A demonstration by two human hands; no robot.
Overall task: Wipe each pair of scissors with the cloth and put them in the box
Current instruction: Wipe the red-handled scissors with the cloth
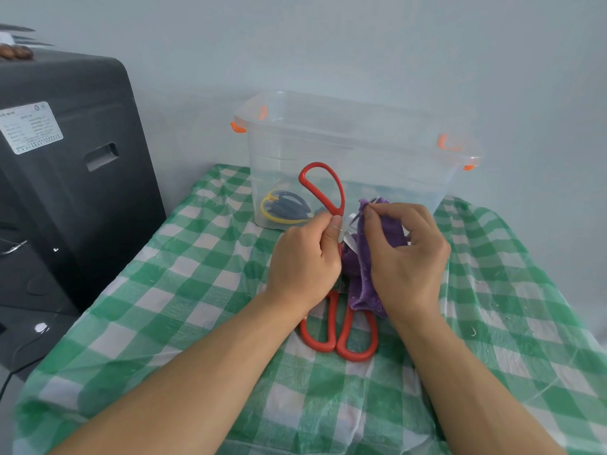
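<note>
Nearest the camera, a second pair of red-handled scissors (338, 326) lies on the green-and-white checked bench (184, 323), on the near side of the clear plastic box with orange latches (394, 149). Just before that box, the left hand (303, 261) grips the red-handled scissors (323, 188) upright while the right hand (405, 254) pinches the purple cloth (363, 274) around the blade. Wiping would go best away from the edge, pivot to tip; a blue-and-yellow pair (284, 206) already lies inside the box.

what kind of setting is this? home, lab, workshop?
Probably a home or small room, not a workshop: a table under a green checked cloth against a plain wall, a clear plastic storage box with orange latches, and a dark appliance-like cabinet with a label beside it.
</note>
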